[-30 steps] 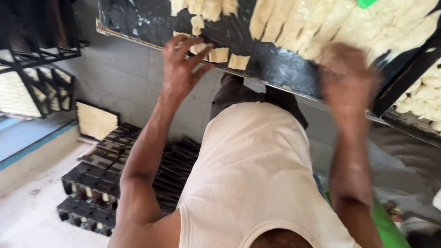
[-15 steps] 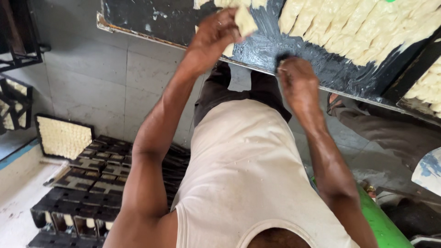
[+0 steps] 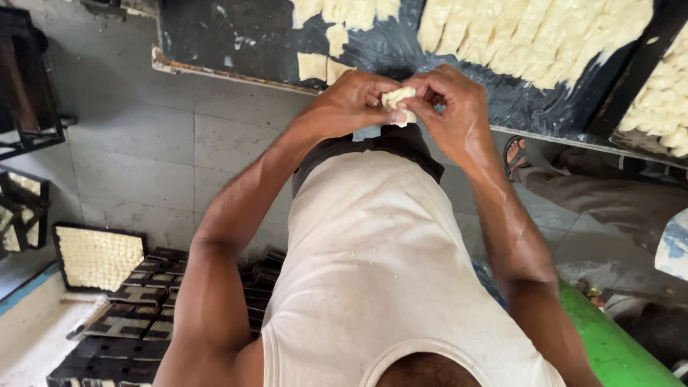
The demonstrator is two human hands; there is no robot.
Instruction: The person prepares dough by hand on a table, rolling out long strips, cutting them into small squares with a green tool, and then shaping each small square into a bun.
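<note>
Both hands pinch a small lump of pale dough between them, the left hand and the right hand closing on it from opposite sides with fingertips pressed together, a hold that suits shaping it. The lump sits in the air just before the edge of the dark table, near the rows of dough strips and cut pieces. Both forearms reach forward from the body, elbows bent outward, wrists turned inward; black moulds lie stacked on the floor at left.

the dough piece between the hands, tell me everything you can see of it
The dough piece is a small, pale cream lump, soft-looking and irregular. It is pinched between the fingertips of the left hand and right hand, held in the air in front of the dark tray, mostly hidden by the fingers.
</note>
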